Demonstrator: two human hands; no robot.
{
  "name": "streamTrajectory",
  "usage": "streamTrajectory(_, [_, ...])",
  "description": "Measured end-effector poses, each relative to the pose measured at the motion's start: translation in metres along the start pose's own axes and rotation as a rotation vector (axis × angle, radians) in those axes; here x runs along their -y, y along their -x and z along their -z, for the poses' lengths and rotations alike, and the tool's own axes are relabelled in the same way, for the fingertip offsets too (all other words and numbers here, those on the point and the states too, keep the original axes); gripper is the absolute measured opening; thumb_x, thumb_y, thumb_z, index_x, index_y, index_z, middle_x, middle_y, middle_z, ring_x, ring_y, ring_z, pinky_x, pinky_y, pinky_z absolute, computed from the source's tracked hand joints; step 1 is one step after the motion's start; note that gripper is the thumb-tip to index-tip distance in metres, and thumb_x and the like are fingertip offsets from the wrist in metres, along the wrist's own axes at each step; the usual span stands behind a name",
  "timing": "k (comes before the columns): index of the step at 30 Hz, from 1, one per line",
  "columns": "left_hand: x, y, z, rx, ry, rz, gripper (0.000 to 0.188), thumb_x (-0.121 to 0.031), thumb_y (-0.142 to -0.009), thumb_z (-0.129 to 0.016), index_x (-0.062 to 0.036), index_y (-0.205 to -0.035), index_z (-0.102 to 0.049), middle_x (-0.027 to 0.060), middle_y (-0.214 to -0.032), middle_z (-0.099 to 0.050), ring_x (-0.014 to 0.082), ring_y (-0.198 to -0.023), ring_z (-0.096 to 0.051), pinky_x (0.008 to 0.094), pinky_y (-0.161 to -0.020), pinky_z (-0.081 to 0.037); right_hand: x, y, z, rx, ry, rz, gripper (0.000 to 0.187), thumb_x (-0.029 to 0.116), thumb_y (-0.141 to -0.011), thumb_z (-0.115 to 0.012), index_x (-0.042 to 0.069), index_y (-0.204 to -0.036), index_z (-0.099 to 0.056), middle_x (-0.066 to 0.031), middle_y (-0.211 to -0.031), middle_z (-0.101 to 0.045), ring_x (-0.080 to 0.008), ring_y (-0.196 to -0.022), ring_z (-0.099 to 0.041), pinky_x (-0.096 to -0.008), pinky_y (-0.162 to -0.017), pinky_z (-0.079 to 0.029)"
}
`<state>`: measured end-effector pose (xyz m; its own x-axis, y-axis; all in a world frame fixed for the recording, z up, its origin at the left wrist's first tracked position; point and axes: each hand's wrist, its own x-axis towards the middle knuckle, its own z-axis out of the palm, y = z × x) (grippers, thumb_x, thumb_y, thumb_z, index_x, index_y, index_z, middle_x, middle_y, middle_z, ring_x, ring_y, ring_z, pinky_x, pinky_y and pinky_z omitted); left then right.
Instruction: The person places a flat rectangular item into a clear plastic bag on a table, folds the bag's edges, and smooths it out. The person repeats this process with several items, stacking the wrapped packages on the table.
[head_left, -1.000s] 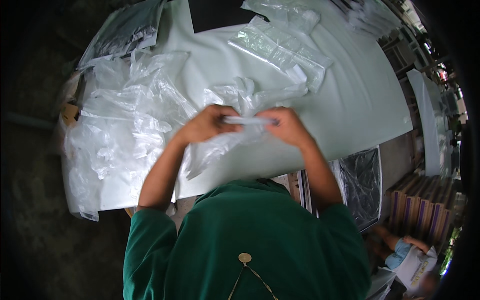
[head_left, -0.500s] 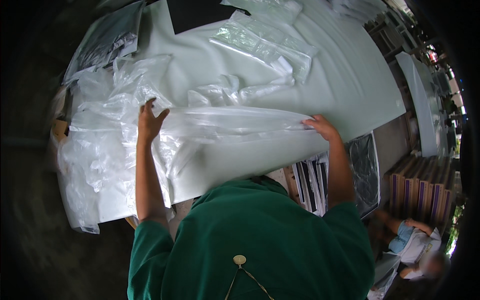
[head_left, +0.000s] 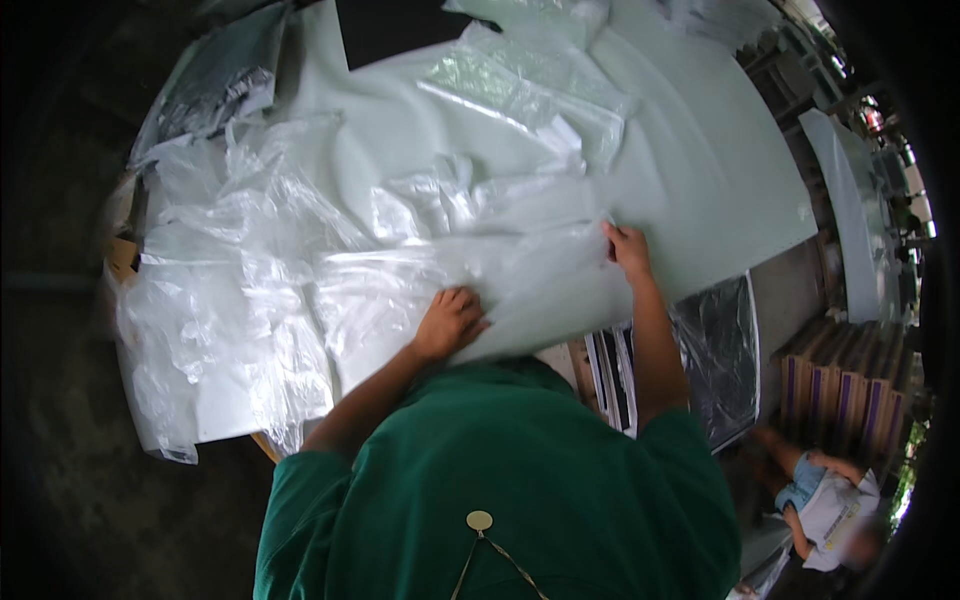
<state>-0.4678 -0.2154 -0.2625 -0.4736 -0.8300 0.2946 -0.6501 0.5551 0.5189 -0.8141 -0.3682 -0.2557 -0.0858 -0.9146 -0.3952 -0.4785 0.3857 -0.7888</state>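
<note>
A clear plastic sheet (head_left: pixel 540 262) lies spread across the near part of a pale covered table (head_left: pixel 700 170). My right hand (head_left: pixel 628 250) pinches its far right corner between thumb and fingers. Closer to my body, my left hand (head_left: pixel 450 324) is closed, fingers curled on the sheet's near side; the exact grip is partly hidden under the knuckles. To the left, the sheet runs up against a heap of crumpled clear plastic (head_left: pixel 230 270). Just beyond it lies a wrinkled strip of plastic (head_left: pixel 430 200).
Flat folded plastic (head_left: pixel 530 90) and a black panel (head_left: pixel 395 30) lie at the far side. A plastic-wrapped dark stack (head_left: pixel 215 85) is far left. Framed panels (head_left: pixel 720 350) lean beside the table's right edge; a person (head_left: pixel 830 500) is at lower right, near stacked boards (head_left: pixel 840 380).
My left hand has moved right and nearer, from the heap to the sheet's near side, and its fingers have closed. The narrow gathered plastic now lies wider. My right hand stays at its corner.
</note>
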Motion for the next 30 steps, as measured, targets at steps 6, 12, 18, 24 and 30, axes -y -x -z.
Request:
streamTrajectory(6, [-0.006, 0.015, 0.002, -0.029, -0.187, 0.057, 0.025, -0.028, -0.075, -0.064, -0.0135, -0.095, -0.060, 0.0055, -0.100, -0.052, 0.0253, -0.099, -0.046, 0.0410, -0.080, -0.038, 0.063, 0.115, -0.117, -0.160, 0.023, 0.930, 0.013, 0.009, -0.076, -0.060, 0.003, -0.086, -0.054, -0.0162, -0.083, -0.057, -0.0334, -0.079, -0.055, -0.0415, -0.073, -0.044])
streamTrajectory(12, [0.000, 0.025, 0.005, 0.047, -0.083, 0.036, 0.018, -0.019, -0.074, -0.061, -0.0106, -0.089, -0.058, 0.0055, -0.087, -0.054, 0.0238, -0.086, -0.051, 0.0357, -0.074, -0.041, 0.043, 0.095, -0.148, -0.037, 0.871, 1.031, 0.050, 0.040, -0.081, -0.055, 0.012, -0.123, -0.048, -0.0141, -0.126, -0.045, -0.0345, -0.120, -0.038, -0.0595, -0.096, -0.026])
streamTrajectory(18, [0.003, 0.053, 0.019, 0.130, 0.116, 0.040, 0.014, -0.019, -0.074, -0.061, -0.0056, -0.075, -0.058, 0.0136, -0.067, -0.055, 0.0299, -0.064, -0.056, 0.0416, -0.060, -0.045, 0.047, -0.010, -0.101, -0.246, 0.980, 0.334, 0.068, 0.056, -0.082, -0.044, 0.022, -0.138, -0.028, -0.0109, -0.146, -0.019, -0.0372, -0.133, -0.013, -0.0627, -0.101, -0.010])
streamTrajectory(24, [-0.028, -0.016, 0.022, -0.209, 0.400, 0.325, 0.043, -0.032, -0.085, -0.054, -0.0088, -0.120, -0.049, 0.0160, -0.120, -0.048, 0.0325, -0.110, -0.048, 0.0420, -0.089, -0.041, 0.042, 0.090, -0.166, 0.046, 0.613, 0.827, 0.068, 0.037, -0.081, -0.055, 0.015, -0.139, -0.025, -0.0174, -0.145, -0.017, -0.0426, -0.132, -0.013, -0.0625, -0.101, -0.010])
streamTrajectory(30, [0.055, -0.008, 0.026, -0.060, -0.451, 0.740, 0.070, -0.054, -0.082, -0.049, -0.0144, -0.137, -0.030, 0.0115, -0.143, -0.026, 0.0297, -0.134, -0.019, 0.0549, -0.106, -0.010, -0.010, 0.122, -0.077, -0.198, 0.959, 0.528, 0.083, 0.061, -0.073, -0.053, 0.015, -0.137, -0.030, -0.0159, -0.143, -0.021, -0.0415, -0.131, -0.016, -0.0671, -0.098, -0.009])
